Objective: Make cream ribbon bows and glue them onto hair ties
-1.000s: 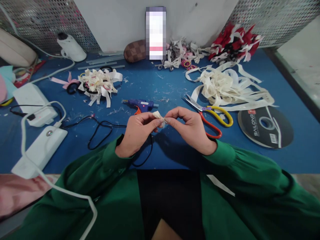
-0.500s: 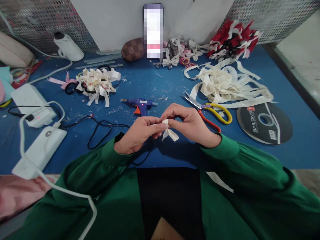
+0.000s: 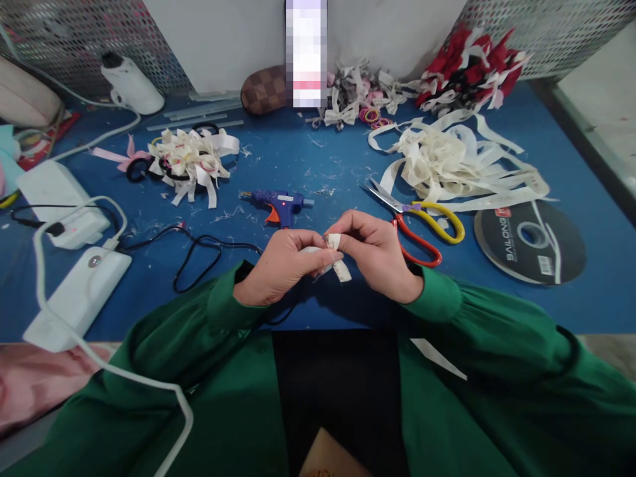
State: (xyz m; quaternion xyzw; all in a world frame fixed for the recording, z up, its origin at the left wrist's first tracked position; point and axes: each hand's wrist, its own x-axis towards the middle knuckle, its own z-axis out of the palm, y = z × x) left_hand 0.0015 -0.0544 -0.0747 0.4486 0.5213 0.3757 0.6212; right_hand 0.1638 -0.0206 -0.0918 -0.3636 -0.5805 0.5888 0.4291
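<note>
Between my hands is a small cream ribbon piece (image 3: 341, 270), its printed tail hanging below the fingertips. My left hand (image 3: 283, 264) pinches it from the left, with the thumb over it. My right hand (image 3: 373, 252) grips its upper part between thumb and fingers. Just beyond my left hand lies a blue glue gun (image 3: 283, 202) with an orange trigger. Scissors (image 3: 412, 211) with red and yellow handles lie partly spread beyond my right hand. The fingers hide part of the ribbon.
Ribbon bows (image 3: 189, 159) lie at left and loose cream ribbon (image 3: 447, 159) at right. A black spool (image 3: 529, 242) sits right of the scissors. White power blocks (image 3: 79, 298) and cables cover the left side. A phone (image 3: 307, 53) stands at the back.
Both hands still hold the ribbon; its tail hangs more to the right and its upper fold shows more. My right hand has shifted slightly, uncovering more of the red scissor handle.
</note>
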